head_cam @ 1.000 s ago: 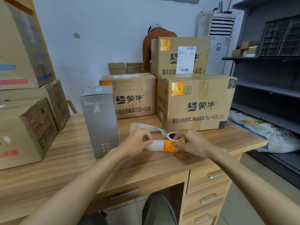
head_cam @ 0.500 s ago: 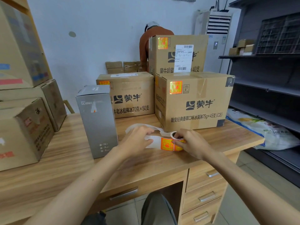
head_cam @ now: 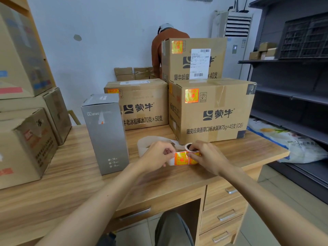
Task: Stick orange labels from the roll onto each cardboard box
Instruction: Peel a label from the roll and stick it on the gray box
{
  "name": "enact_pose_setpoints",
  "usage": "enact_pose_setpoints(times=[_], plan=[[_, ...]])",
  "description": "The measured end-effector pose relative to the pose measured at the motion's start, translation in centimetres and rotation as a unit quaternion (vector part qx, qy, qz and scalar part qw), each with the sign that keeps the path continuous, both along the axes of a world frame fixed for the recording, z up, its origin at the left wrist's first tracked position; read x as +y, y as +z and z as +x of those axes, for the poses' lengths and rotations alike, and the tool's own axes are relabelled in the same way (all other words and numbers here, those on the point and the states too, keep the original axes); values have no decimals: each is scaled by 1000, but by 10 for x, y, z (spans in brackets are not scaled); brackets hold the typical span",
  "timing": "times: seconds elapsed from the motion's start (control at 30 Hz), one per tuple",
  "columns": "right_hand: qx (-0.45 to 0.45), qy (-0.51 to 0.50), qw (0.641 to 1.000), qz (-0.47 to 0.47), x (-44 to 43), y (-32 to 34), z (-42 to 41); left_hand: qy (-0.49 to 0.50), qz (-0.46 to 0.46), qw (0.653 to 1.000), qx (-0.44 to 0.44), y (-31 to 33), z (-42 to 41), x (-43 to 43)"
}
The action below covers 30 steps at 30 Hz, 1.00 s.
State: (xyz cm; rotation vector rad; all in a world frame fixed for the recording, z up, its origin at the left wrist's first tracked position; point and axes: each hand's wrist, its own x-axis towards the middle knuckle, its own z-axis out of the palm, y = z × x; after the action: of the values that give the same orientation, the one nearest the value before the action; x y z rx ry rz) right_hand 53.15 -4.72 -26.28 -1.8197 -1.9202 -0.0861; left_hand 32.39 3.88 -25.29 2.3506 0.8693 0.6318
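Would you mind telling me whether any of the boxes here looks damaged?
Yes: the nearest cardboard box on the far left has a crushed, torn upper corner, and its red label looks partly peeled.

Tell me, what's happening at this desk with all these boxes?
A person at the wooden desk is working a small roll of orange labels. The right hand grips the roll while the left hand pinches the white backing strip at the edge of the next orange label. The nearest brown cardboard box, the one stacked on it and the one to its left each already carry an orange sticker.
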Motion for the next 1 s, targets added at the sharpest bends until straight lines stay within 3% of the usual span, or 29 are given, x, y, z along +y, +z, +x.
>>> enact_pose_setpoints(times=[0.27,0.37,1.0], plan=[[-39,-10,995,94,-19,-2,-23,-5,-20,1000,-13,0,-3,-5],[-66,5,995,73,-23,-8,-35,-8,-40,999,-35,-2,-1,-3],[91,-51,994,33,-16,-12,-46,-62,-52,996,-36,-5,-4,1]])
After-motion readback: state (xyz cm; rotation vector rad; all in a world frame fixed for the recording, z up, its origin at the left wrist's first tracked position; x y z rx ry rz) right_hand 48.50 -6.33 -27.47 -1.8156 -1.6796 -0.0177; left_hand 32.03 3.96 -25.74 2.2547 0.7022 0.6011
